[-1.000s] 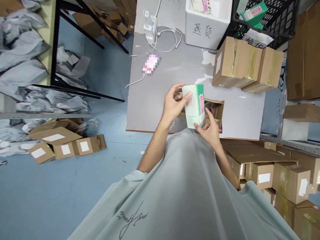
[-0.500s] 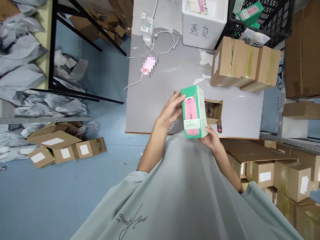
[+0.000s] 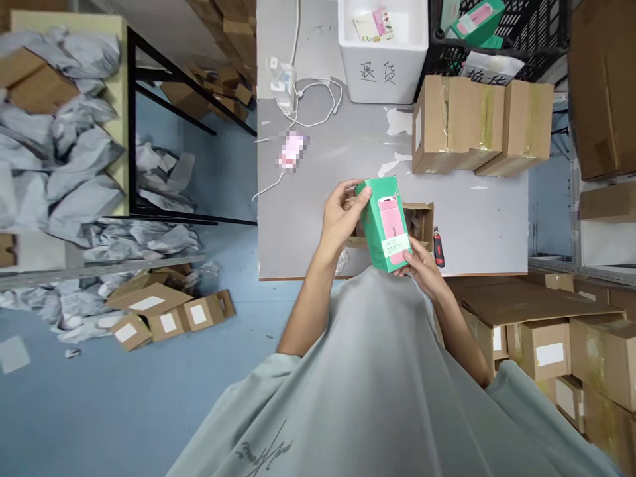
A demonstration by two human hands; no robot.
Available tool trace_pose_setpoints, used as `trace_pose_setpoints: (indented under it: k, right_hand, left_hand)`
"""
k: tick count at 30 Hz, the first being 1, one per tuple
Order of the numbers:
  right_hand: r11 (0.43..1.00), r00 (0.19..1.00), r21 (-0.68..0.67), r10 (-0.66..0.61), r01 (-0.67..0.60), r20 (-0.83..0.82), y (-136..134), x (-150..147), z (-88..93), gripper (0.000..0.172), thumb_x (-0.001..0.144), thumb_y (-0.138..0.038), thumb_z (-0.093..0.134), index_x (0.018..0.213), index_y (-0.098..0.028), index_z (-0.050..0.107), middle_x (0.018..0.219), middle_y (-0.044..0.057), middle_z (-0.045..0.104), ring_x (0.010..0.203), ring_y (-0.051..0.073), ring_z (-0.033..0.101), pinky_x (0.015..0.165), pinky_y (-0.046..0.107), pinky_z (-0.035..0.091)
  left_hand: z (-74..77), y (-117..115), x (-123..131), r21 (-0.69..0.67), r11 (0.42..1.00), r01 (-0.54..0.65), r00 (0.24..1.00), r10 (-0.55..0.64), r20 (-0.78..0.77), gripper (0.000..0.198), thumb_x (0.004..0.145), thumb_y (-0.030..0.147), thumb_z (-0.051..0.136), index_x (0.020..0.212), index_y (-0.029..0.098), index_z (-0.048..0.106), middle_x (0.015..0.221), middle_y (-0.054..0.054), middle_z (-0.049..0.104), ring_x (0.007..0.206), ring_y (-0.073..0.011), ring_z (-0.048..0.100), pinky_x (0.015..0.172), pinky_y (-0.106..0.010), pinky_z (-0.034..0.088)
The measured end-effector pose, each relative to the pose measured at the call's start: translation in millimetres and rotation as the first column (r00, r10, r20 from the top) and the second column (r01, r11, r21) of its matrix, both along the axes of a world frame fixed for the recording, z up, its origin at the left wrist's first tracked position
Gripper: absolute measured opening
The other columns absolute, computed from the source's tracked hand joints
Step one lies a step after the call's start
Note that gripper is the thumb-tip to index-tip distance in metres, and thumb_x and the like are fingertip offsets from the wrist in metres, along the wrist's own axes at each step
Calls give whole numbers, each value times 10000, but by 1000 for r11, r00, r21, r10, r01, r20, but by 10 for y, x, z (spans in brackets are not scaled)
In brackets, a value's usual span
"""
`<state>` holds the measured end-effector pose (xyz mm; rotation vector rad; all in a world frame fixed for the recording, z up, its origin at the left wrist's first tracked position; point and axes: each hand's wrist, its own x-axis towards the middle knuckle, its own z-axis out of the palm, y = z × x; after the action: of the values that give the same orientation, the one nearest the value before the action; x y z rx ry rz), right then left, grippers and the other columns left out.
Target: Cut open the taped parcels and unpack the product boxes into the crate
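I hold a green product box (image 3: 384,222) with a pink bottle printed on its face, tilted above the near edge of the grey table (image 3: 318,192). My left hand (image 3: 342,218) grips its upper left side with the thumb on the top corner. My right hand (image 3: 422,265) supports its lower end from below, fingers curled round it. Right behind the green box an open brown carton (image 3: 422,222) lies on the table, partly hidden by the box and my hands.
A red-handled cutter (image 3: 438,247) lies beside the open carton. Two taped cartons (image 3: 477,126), a white foam bin (image 3: 385,59), a black crate (image 3: 501,33) and chargers with cables (image 3: 298,93) stand further back. Cartons pile up on the right (image 3: 546,331) and lie on the blue floor (image 3: 163,318).
The green box has turned in my hands from showing its white side to showing its pink-printed face, and now tilts to the left. The view has shifted slightly.
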<state>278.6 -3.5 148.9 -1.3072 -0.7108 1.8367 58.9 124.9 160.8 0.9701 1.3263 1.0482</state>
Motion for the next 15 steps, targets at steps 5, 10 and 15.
trace_pose_setpoints:
  k: [5, 10, 15]
  right_hand:
    - [991, 968, -66, -128, 117, -214, -9, 151, -102, 725, 848, -724, 906, 1386, -269, 734, 868, 15, 813, 667, 217, 772, 560, 303, 574]
    - [950, 923, -27, -310, 312, -228, 149, 386, -115, 669, 858, -663, 948, 1379, -286, 762, 1013, 55, 856, 685, 199, 780, 563, 283, 594]
    - [893, 886, 46, -436, 448, -161, 455, 790, -124, 687, 874, -627, 961, 1450, -303, 774, 1137, 72, 872, 774, 206, 818, 654, 296, 662]
  left_hand:
    - [176, 129, 205, 7, 996, 91, 996, -91, -17, 596, 1003, 724, 765, 1405, 284, 738, 1241, -93, 783, 989, -188, 772, 761, -273, 670]
    - [222, 104, 634, -63, 966, 252, 967, -254, -21, 736, 949, 716, 814, 1538, 301, 665, 1462, -138, 756, 1250, -281, 784, 969, -383, 700]
    - [83, 80, 1188, -57, 898, 437, 900, -437, 11, 788, 863, 671, 905, 1512, 292, 666, 1555, -148, 735, 1472, -368, 707, 1213, -515, 624]
